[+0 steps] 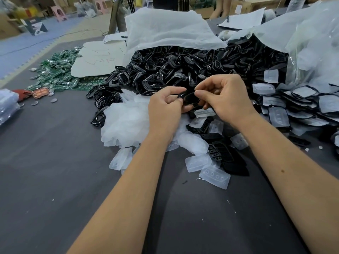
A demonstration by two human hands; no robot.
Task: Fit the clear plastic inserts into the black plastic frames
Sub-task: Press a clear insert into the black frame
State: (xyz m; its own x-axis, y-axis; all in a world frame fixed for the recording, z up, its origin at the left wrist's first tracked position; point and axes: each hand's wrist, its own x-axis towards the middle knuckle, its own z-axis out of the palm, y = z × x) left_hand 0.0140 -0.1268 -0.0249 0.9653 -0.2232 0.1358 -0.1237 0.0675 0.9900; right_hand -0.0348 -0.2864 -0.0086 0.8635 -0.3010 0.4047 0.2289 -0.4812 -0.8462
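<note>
Pinching black frame (189,99) between left hand (165,105) and right hand (223,99), fingers curled round rim, steadying it for clear insert; insert piles (124,121) close for reach

Held black frame (189,99) half-hidden by fingers (201,92)

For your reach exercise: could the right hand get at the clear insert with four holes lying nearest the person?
Probably yes: the clear insert lies uncovered on the table's near side, but the right hand must first release the black frame.
</note>
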